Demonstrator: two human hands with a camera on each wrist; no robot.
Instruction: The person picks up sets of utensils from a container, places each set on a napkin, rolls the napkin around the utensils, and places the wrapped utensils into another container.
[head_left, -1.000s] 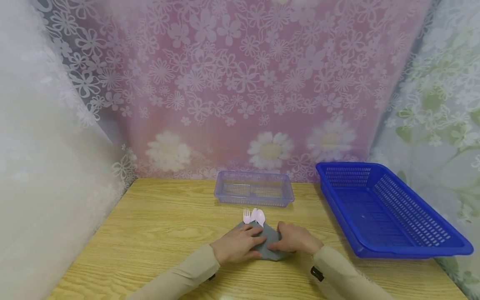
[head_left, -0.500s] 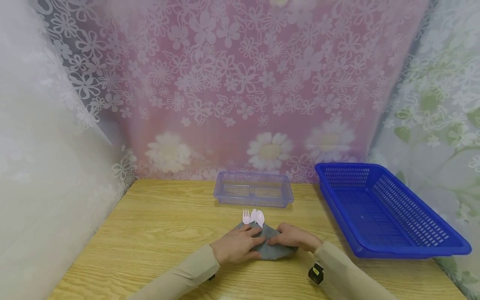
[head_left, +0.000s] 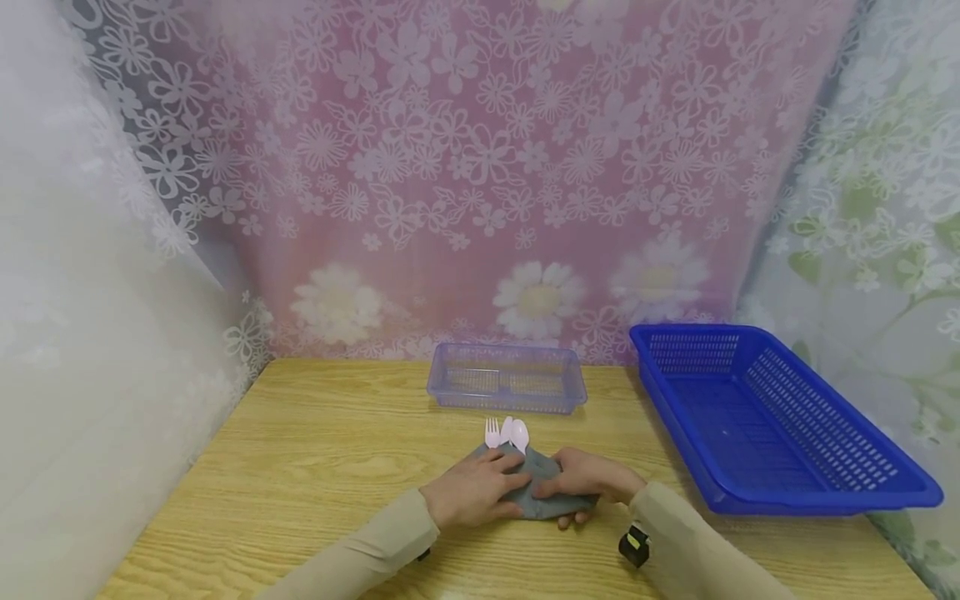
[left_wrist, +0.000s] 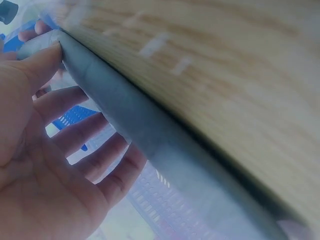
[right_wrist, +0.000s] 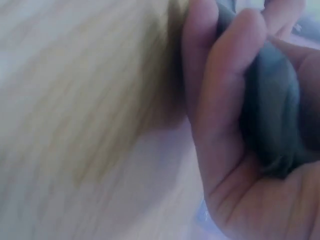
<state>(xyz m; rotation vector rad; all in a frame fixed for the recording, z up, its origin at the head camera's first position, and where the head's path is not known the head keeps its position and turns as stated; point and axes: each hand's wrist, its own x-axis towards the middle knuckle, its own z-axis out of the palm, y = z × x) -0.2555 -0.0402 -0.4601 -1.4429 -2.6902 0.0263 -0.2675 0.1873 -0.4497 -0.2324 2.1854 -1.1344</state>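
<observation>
A grey cloth napkin (head_left: 543,468) lies folded on the wooden table in the head view. From its far edge stick out the heads of a pale pink plastic fork (head_left: 492,432), a knife (head_left: 507,429) and a spoon (head_left: 521,433); their handles are hidden. With fingers spread and nearly straight, the left hand (head_left: 474,490) presses on the napkin from above. The right hand (head_left: 594,477) grips the napkin's right side, thumb on top. In the right wrist view, its fingers (right_wrist: 220,95) curl round the cloth (right_wrist: 275,105). The left wrist view shows the fingertips against the cloth (left_wrist: 130,115).
A translucent purple basket (head_left: 507,406) stands behind the cutlery near the table's back edge. To the right is a large blue perforated basket (head_left: 787,504). Flowered curtains (head_left: 487,167) hang behind and at both sides of the table (head_left: 322,467).
The right hand's fingers have gone under the napkin's right side, and the cloth there is bunched inward. The left hand stays where it was on the napkin.
</observation>
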